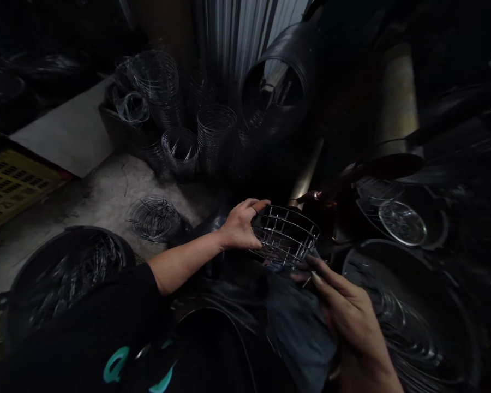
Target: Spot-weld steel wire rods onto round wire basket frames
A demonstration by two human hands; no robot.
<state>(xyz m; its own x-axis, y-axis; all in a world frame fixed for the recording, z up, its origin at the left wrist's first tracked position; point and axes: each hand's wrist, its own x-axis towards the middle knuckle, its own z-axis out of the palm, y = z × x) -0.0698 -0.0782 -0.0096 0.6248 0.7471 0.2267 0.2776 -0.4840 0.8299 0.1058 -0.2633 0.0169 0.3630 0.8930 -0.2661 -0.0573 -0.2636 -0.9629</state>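
A round wire basket frame (287,228) of rings and short uprights is held out in front of me. My left hand (243,225) grips its left side, the thumb low and the fingers over the upper ring. Close to the basket's lower right edge, my right hand (341,295) is closed in a pinch. A thin piece of wire, mostly hidden, sticks out from those fingertips. Just behind the basket is a metal rod with a copper-coloured tip (311,196).
Stacks of wire baskets (216,125) stand at the back. A wire basket (153,218) sits on the floor at left. Black tubs hold wire pieces (77,273) at left and wire rings (409,327) at right. A yellow crate (14,183) is far left; a thick cylinder (399,109) rises at right.
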